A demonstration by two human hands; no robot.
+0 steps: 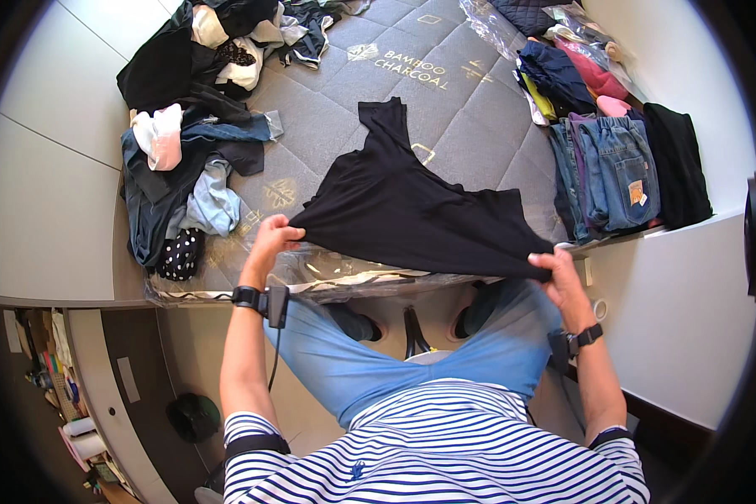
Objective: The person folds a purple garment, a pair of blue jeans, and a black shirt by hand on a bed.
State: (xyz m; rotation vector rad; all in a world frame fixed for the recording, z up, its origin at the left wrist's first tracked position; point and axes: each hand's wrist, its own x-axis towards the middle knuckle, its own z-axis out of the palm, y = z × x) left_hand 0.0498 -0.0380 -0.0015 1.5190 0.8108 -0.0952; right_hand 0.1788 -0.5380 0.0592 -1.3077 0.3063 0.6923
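A black short-sleeved top point(416, 208) is stretched out over the near edge of a grey quilted mattress point(327, 101). My left hand point(276, 242) pinches one lower corner of its fabric, and my right hand point(557, 271) grips the opposite corner. Between the two hands the hem runs nearly straight and taut. Farther off, one sleeve points away from me and the neckline curves across the mattress. The other sleeve lies nearer my right hand.
Loose clothes point(189, 151) are heaped along the mattress's left side, beside a pale cabinet point(50, 208). At the right lie folded jeans point(624, 170), a folded black garment point(677, 167) and a dark blue garment point(554, 72). Clear plastic wrap point(302, 274) covers the near mattress edge.
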